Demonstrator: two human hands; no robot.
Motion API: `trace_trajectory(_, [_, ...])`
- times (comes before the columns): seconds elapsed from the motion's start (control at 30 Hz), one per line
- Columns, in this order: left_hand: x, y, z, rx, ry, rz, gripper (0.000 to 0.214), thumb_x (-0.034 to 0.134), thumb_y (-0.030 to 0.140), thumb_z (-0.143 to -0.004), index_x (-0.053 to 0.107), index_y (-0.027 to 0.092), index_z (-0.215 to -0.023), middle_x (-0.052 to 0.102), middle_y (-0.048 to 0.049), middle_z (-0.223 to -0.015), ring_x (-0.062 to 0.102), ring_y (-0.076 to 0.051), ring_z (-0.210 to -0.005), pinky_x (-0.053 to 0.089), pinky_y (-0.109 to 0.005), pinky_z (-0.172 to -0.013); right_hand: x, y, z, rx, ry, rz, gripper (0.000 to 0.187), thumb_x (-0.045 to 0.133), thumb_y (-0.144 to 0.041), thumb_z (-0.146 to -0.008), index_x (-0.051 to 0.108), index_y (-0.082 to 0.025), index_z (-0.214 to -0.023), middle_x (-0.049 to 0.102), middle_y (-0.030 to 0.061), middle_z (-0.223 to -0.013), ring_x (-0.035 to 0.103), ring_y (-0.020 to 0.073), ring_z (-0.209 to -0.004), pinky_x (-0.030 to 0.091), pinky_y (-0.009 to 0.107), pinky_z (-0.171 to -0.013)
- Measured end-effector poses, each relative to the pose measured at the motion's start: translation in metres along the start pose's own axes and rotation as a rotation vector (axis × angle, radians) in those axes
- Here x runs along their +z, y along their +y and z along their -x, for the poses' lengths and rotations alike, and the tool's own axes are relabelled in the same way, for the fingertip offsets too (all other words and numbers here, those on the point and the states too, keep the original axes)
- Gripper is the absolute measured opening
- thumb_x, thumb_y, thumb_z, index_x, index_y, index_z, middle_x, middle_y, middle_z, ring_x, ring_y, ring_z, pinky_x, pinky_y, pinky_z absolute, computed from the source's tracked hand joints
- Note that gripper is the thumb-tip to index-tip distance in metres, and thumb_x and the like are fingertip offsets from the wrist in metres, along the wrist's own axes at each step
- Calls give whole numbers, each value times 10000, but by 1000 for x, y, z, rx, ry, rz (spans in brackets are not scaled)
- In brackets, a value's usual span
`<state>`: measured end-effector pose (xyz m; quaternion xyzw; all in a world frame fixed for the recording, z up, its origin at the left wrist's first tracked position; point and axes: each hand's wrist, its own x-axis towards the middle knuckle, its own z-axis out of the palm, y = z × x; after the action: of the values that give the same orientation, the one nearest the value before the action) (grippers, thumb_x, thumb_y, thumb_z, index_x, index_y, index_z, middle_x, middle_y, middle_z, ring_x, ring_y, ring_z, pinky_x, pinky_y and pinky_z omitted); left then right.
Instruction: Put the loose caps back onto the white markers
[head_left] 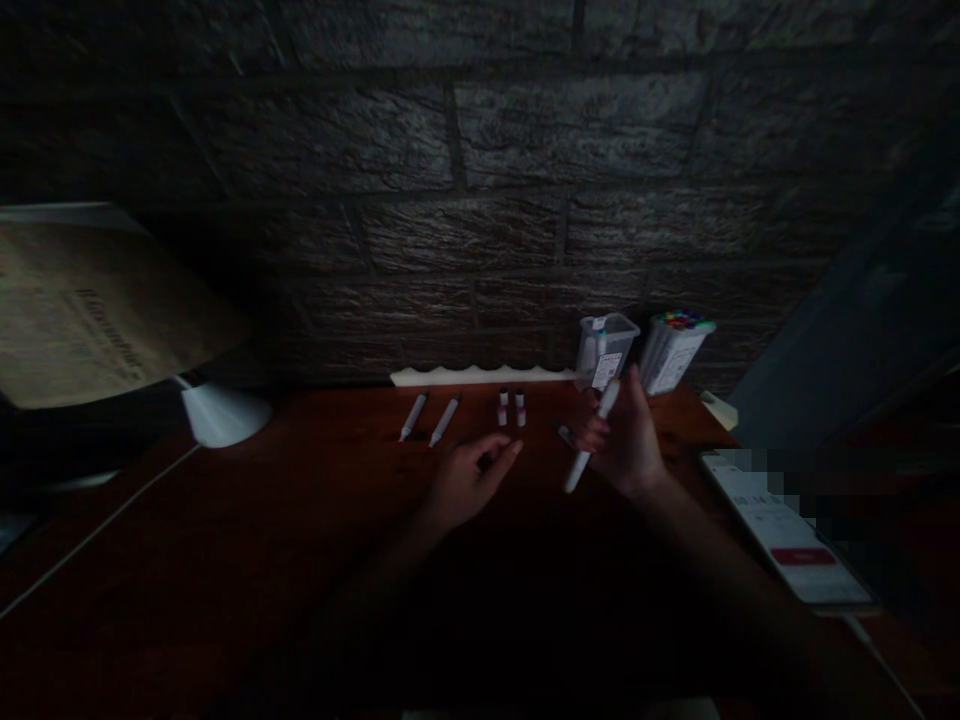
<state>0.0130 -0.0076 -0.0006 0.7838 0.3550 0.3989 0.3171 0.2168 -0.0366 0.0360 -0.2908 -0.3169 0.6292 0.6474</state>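
Observation:
In the head view, my right hand (626, 445) has its fingers wrapped round a white marker (579, 468) with yellowish ends, held at a slant above the table. Behind those fingers lies part of another marker (562, 431), mostly hidden. My left hand (472, 480) hovers to the left, loosely curled, with a gap between thumb and fingers and nothing visible in it. Beyond it two uncapped markers (414, 417) (445, 421) with reddish tips lie side by side. Several small marker caps (502, 413) stand in pairs to their right.
At the back right are a clear plastic box (589, 362) with a marker in it and a box of colourful markers (670, 355). A white wavy strip (480, 376) runs along the stone wall. A lamp (221, 415) stands left; a lit tablet (780, 530) lies right. The scene is dim.

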Motion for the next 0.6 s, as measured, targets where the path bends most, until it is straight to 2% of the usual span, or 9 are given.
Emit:
trace_trajectory(0.1, [0,0,1,17,2,-24,209,580,357,-869,696,200,-794,591,17,-609,514,-125,-569,368,-231,-590,-3,2,1,4,-17,15,449,478,-662,-763,465,-232,-636,176,-113,-400,101,71,-340,146,201,-314])
trace_trajectory(0.27, [2,5,2,18,13,6,190,616,348,-841,703,204,-753,561,26,-556,472,-120,-527,337,-232,-555,2,16,2,17,20,78,377,504,-590,-748,434,-235,-640,244,-106,-381,153,71,-321,158,198,-308])
trace_trajectory(0.47, [1,3,2,50,75,-22,144,635,329,-828,714,217,-785,566,30,-565,478,-118,-527,349,-235,-579,6,24,0,17,34,71,447,480,-644,-774,395,-233,-618,224,-101,-399,143,65,-323,146,200,-307])
trace_trajectory(0.6, [0,2,1,50,70,-21,143,638,323,-827,715,212,-782,581,20,-577,487,-122,-530,339,-239,-574,2,25,-1,-45,52,116,493,519,-689,-769,446,-219,-640,246,-97,-430,176,61,-361,176,186,-337])
